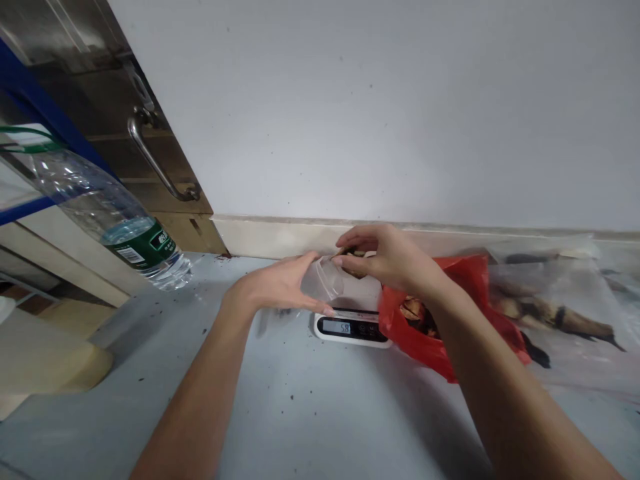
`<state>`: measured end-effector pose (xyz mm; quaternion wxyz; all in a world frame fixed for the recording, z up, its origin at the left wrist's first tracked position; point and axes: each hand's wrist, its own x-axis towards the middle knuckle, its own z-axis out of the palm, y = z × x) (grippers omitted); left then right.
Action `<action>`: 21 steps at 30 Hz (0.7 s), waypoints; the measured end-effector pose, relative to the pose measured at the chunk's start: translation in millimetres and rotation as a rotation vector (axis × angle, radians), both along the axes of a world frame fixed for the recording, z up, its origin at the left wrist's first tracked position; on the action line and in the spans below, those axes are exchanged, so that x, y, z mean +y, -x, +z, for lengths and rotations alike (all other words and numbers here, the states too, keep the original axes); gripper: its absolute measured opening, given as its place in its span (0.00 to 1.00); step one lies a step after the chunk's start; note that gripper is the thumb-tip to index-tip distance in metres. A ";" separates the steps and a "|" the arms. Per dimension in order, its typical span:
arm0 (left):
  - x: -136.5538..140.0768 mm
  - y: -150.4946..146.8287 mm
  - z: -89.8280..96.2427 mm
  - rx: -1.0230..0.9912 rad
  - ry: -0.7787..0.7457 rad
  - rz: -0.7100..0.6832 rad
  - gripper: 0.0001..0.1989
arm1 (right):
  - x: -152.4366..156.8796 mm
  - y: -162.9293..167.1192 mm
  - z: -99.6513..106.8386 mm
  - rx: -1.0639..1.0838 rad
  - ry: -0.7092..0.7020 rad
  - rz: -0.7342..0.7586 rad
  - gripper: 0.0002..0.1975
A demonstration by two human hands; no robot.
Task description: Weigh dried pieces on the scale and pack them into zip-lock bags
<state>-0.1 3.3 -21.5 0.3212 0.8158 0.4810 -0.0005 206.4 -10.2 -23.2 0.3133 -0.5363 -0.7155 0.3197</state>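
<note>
My left hand (270, 287) is curved around a clear plastic bag (325, 280), thumb below and fingers above. My right hand (385, 257) pinches a brown, dried-looking piece (354, 265) at the bag's edge; the fingers partly cover it. Beneath both hands a small white digital scale (353, 331) lies on the surface, its display lit with digits that look like 58 or 5.8. Against the scale's right side rests an open red plastic bag (463, 273), with brown dried pieces (415, 311) showing inside. My right forearm passes over this red bag.
A large clear plastic bag (570, 293) with long dark and tan dried pieces lies at the right. On the left is a tilted water bottle (133, 230) with a green label, near a pale container (45, 360). A white wall (390, 113) closes off the back; dark crumbs dot the surface.
</note>
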 end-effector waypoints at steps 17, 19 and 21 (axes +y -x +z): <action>-2.7 23.8 16.9 -0.462 -0.016 -0.052 0.35 | -13.2 -17.7 17.0 0.100 -0.269 0.277 0.08; -2.6 22.5 18.1 -0.509 -0.071 -0.018 0.31 | -13.0 -16.0 17.9 0.174 -0.276 0.269 0.12; -1.8 19.3 18.1 -0.572 -0.138 0.022 0.24 | -12.3 -13.8 17.9 0.192 -0.279 0.218 0.14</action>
